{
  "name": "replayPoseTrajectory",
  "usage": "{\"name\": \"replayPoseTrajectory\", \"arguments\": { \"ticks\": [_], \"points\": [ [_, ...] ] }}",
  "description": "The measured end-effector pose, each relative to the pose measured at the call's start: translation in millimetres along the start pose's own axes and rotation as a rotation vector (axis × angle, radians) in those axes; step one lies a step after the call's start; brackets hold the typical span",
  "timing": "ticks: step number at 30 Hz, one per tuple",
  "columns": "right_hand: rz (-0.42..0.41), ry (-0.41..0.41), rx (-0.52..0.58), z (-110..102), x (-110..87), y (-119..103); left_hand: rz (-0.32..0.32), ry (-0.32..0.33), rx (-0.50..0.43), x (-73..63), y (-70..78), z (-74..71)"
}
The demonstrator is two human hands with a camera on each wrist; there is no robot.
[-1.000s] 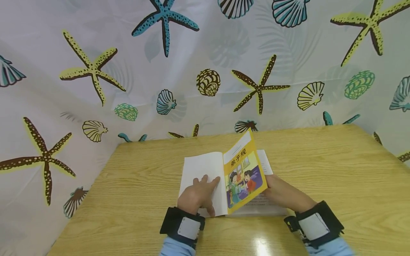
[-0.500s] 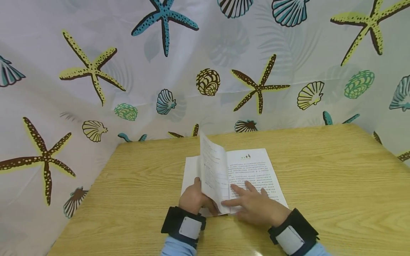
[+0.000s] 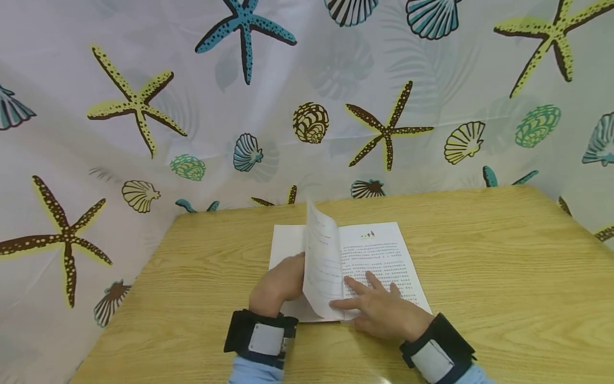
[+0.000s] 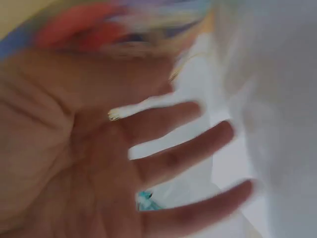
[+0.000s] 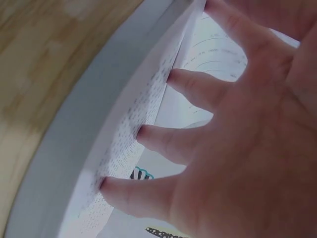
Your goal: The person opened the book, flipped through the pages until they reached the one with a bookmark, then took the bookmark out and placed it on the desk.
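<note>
A book [image 3: 379,240] lies open on the table, printed text on its right-hand page. One leaf [image 3: 322,266] stands up near the spine, curved, lines of print on its right face. My left hand [image 3: 274,284] is over the white left-hand page [image 3: 288,234], its fingertips hidden behind the standing leaf in the head view. The left wrist view shows those fingers [image 4: 183,161] spread and nearly straight beside white paper. My right hand [image 3: 386,310] rests on the right-hand page near the spine, fingers [image 5: 143,196] spread with their tips on the print.
The wooden table [image 3: 499,266] extends on both sides of the book. Behind it hangs a white cloth [image 3: 307,69] printed with starfish and shells. Each wrist wears a dark strap [image 3: 261,338] with a pale plate, above blue sleeves [image 3: 254,372].
The yellow cover leaf, held up by my right hand, has swung over to the left. My right hand has come down on the text page. My left hand has lately shifted slightly left and away.
</note>
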State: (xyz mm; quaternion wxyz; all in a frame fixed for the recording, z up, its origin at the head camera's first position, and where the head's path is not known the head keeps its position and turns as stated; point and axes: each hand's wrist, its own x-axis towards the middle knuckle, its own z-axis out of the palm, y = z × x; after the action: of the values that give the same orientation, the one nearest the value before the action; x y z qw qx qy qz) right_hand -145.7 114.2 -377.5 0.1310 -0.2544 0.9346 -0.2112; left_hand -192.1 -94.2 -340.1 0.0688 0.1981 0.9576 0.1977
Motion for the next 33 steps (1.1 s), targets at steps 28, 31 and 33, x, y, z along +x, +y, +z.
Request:
{"name": "replayPoseTrajectory", "arguments": {
  "ticks": [28,31,33],
  "points": [
    [-0.012,0.0,-0.061,0.1,1.4,-1.8,-0.211,-0.283,0.128,10.4,10.8,22.6],
    [-0.008,0.001,-0.06,0.3,1.7,-2.0,-0.213,-0.274,0.127,10.8,11.8,24.3],
    [-0.006,0.003,-0.058,0.4,1.7,-2.0,-0.218,-0.269,0.127,10.7,13.0,24.3]
  ]
}}
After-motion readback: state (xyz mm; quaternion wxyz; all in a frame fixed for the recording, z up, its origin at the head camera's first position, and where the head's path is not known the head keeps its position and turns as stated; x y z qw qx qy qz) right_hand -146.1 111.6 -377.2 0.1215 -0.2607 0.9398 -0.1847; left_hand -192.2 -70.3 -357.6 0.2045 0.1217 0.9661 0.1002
